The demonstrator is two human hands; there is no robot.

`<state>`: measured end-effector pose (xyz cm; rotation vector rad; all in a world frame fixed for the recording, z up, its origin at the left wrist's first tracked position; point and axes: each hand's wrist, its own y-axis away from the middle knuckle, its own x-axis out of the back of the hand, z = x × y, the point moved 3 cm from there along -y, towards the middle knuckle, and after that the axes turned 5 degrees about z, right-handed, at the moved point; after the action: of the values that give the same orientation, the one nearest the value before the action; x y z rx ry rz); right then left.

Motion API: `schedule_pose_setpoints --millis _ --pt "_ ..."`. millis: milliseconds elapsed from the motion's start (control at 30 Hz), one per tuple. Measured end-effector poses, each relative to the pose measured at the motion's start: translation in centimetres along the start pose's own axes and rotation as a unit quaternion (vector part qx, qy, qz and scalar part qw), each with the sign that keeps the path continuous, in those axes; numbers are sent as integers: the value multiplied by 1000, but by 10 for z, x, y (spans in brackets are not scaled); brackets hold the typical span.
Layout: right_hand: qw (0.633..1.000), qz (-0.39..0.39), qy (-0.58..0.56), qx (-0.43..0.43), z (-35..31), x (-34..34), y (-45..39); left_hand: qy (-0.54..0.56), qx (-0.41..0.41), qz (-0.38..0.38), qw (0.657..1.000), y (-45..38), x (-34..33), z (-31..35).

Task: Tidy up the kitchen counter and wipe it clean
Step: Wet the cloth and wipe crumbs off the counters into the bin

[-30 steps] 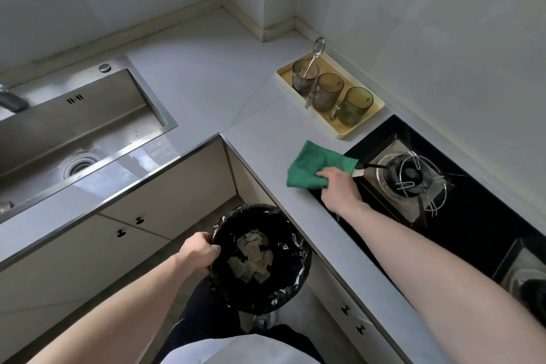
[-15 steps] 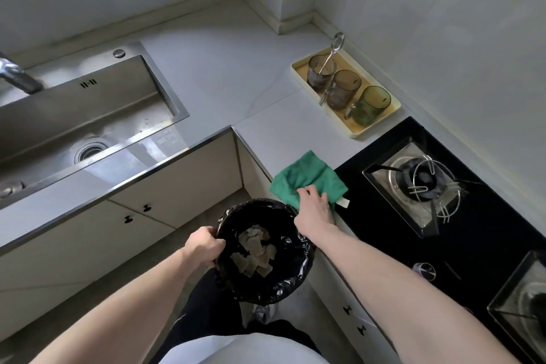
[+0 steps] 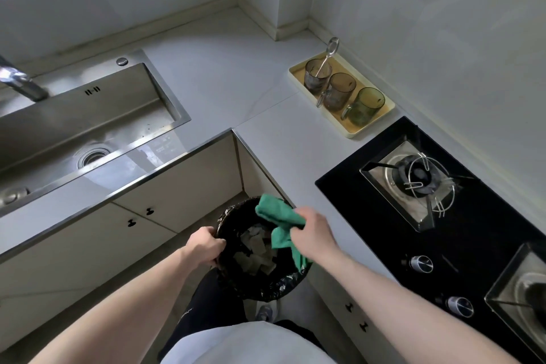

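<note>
right hand closed around the bunched green cloth, holding it off the pale grey counter above the round bin lined with a black bag, while the left hand clamps the bin's near rim beside scraps of paper inside.

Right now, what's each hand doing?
Left hand: closed on the rim of the black-lined trash bin.
Right hand: closed, holding the green cloth.
</note>
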<state>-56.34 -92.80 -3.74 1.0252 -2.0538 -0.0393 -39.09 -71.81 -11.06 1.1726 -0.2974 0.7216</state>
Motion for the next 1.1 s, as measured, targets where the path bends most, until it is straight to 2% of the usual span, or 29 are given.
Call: schedule_pose_setpoints --millis 133,300,433,500,600,800,933,1100 --pt "994 98 -52 -6 6 78 -16 -4 -7 -4 1000 5 -1 0" --pt "982 187 -7 1 34 121 -31 0 -9 -3 1000 13 -3 -4" --pt "985 117 115 -43 79 88 -32 8 -10 -5 1000 17 -9 -7" --pt "984 105 133 -59 89 66 -24 11 -13 -8 1000 19 -12 -8" --pt "984 110 133 -47 71 31 -7 13 -13 -7 1000 21 -14 -13" --pt "998 5 54 -17 40 -33 53 -1 -20 -7 1000 28 -26 -21" --pt "999 46 7 -6 43 -27 70 -14 -39 2 999 42 -26 -17" --pt "987 151 -44 -20 54 17 92 -25 -61 -14 998 48 -29 -18"
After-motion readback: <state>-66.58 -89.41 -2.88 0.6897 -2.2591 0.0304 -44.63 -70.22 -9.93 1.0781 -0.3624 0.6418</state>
